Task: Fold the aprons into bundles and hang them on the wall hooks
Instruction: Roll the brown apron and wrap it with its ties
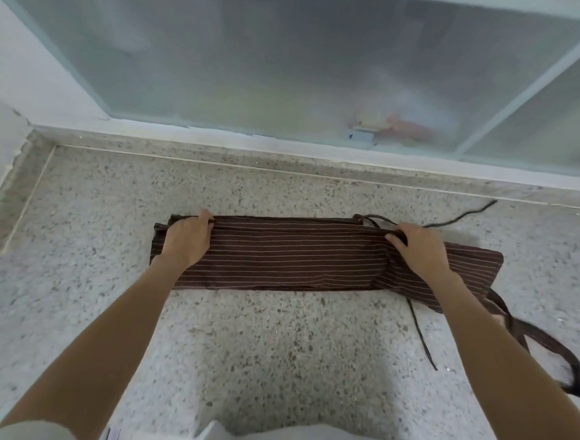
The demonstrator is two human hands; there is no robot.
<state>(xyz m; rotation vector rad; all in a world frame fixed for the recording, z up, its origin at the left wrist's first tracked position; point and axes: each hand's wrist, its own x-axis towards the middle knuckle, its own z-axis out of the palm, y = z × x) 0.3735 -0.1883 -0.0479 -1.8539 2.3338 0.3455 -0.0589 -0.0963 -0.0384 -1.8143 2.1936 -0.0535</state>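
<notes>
A brown apron with thin white stripes point(297, 256) lies folded into a long flat band on the speckled floor point(259, 351). My left hand point(188, 238) grips the folded upper edge near the band's left end, fingers curled over it. At the right end, my right hand point(420, 248) pinches the same upper edge, with the thumb under the fold. Dark apron straps point(542, 340) trail loose to the right and toward me; one thin tie point(461, 215) runs off behind the band.
A frosted glass sliding door point(288, 70) with a pale frame runs across the back, above a raised stone sill point(284, 163). A white wall point(22, 75) closes the left side. No wall hooks are in view.
</notes>
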